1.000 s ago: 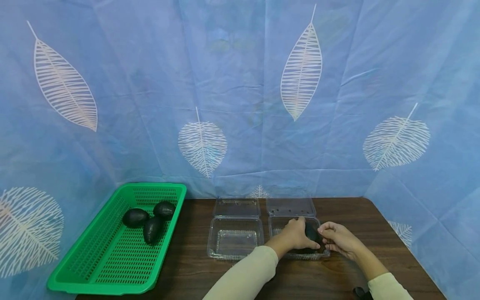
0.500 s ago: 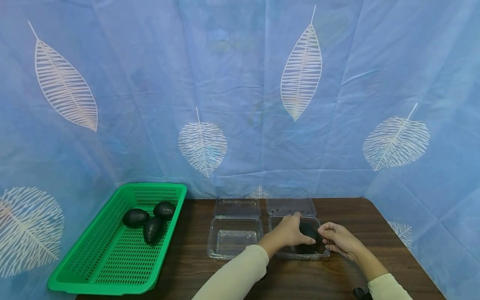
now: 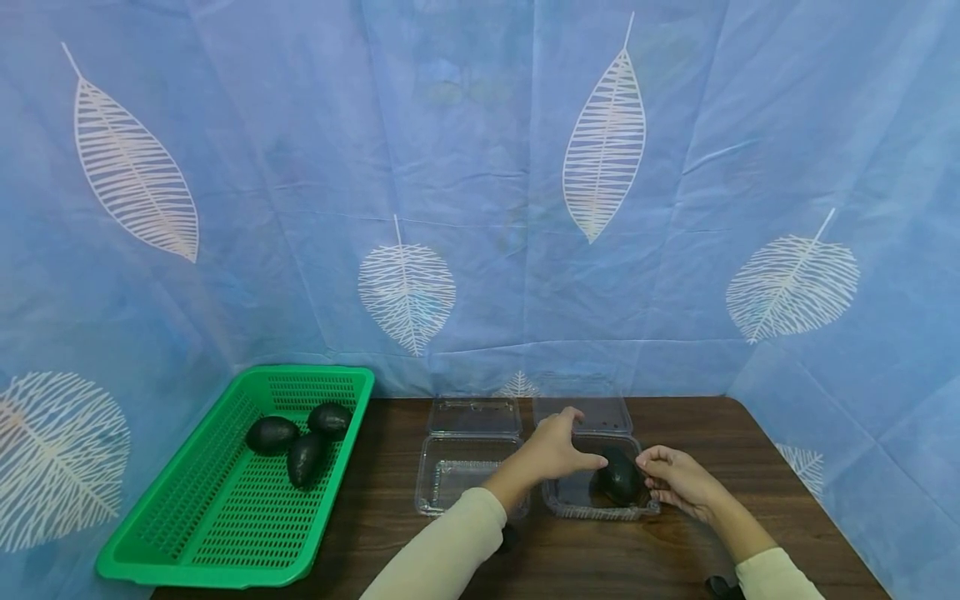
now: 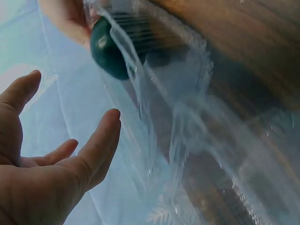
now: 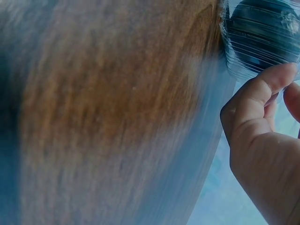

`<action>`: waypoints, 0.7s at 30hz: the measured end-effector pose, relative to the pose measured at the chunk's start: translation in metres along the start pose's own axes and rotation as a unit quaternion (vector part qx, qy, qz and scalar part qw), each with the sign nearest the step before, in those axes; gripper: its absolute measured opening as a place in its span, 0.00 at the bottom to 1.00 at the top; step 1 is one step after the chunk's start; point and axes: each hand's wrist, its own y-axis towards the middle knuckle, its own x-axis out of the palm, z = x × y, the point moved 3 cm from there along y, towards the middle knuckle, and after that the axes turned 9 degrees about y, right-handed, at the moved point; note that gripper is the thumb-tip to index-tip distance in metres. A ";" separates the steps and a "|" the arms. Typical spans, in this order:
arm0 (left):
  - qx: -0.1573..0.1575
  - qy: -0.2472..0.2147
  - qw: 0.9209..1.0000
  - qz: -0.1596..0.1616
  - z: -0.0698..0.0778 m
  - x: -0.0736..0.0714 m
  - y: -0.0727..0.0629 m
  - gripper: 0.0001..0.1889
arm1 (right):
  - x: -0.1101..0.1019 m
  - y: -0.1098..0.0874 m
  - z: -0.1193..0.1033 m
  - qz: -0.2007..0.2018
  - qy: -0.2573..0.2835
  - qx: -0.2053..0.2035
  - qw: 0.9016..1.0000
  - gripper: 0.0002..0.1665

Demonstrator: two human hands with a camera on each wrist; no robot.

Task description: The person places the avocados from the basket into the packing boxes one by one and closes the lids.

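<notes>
A dark avocado [image 3: 621,477] lies in the right-hand clear plastic clamshell container [image 3: 588,510]. My left hand [image 3: 553,450] is over the container's left part, fingers spread, thumb tip close to the avocado. In the left wrist view the left hand [image 4: 56,164] holds nothing and the avocado [image 4: 110,47] shows beyond it. My right hand [image 3: 682,479] pinches the container's right rim with thumb and forefinger. From the right wrist, the avocado [image 5: 262,35] shows through the ribbed wall above the right hand [image 5: 262,122].
A second clear clamshell [image 3: 468,475] stands open to the left, with no avocado in it. Further left, a green basket [image 3: 217,575] holds three avocados [image 3: 303,460]. A blue leaf-patterned cloth [image 3: 480,167] hangs behind the brown table [image 3: 720,417].
My left hand has let go of the avocado and drawn back to the left. The avocado now rests in the container. My right hand has stayed at the rim.
</notes>
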 end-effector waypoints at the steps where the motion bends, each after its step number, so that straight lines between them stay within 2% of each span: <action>1: 0.002 -0.006 1.000 0.002 -0.001 -0.003 -0.001 0.41 | 0.000 0.000 0.000 0.001 0.002 0.001 1.000 0.15; 13: 0.028 -0.048 0.998 0.030 -0.019 -0.040 -0.020 0.40 | 0.000 0.000 0.001 -0.019 0.018 0.004 1.000 0.12; 21: 0.034 -0.042 0.997 0.059 -0.021 -0.071 -0.036 0.38 | -0.002 -0.001 -0.001 -0.022 0.020 0.007 1.000 0.13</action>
